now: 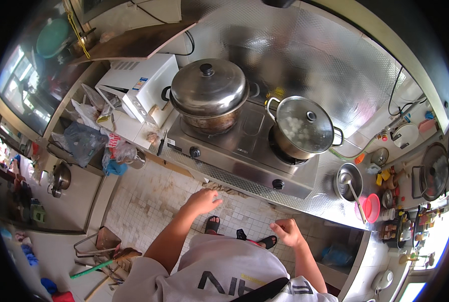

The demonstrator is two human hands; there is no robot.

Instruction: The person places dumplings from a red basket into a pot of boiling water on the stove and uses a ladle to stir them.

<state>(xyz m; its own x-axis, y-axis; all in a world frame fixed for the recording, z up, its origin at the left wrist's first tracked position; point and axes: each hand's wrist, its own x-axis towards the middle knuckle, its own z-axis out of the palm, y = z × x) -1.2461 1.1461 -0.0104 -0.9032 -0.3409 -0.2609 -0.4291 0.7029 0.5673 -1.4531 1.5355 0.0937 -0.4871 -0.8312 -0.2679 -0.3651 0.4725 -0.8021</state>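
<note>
Both hands hang in the air in front of the body, short of the stove's front edge. My left hand point(203, 202) is loosely curled and empty, with thumb and fingers apart. Loosely curled too, my right hand point(287, 231) shows nothing held, though its palm side is hidden. On the steel gas stove point(243, 151) stand a large steel pot with a domed lid point(209, 88), closed, and a smaller steel pot point(303, 149). Under the smaller pot's glass lid point(305, 120), round white pieces lie in liquid. A ladle point(354, 192) rests in a steel bowl point(348, 170), right of the stove.
A knife point(161, 145) lies by the stove's left edge, near a white microwave oven point(145, 87). Plastic bags point(83, 141) crowd the left side. A pink bowl point(371, 208) and seasoning bottles point(392, 230) stand at the right. A green-handled broom point(96, 268) is on the left floor.
</note>
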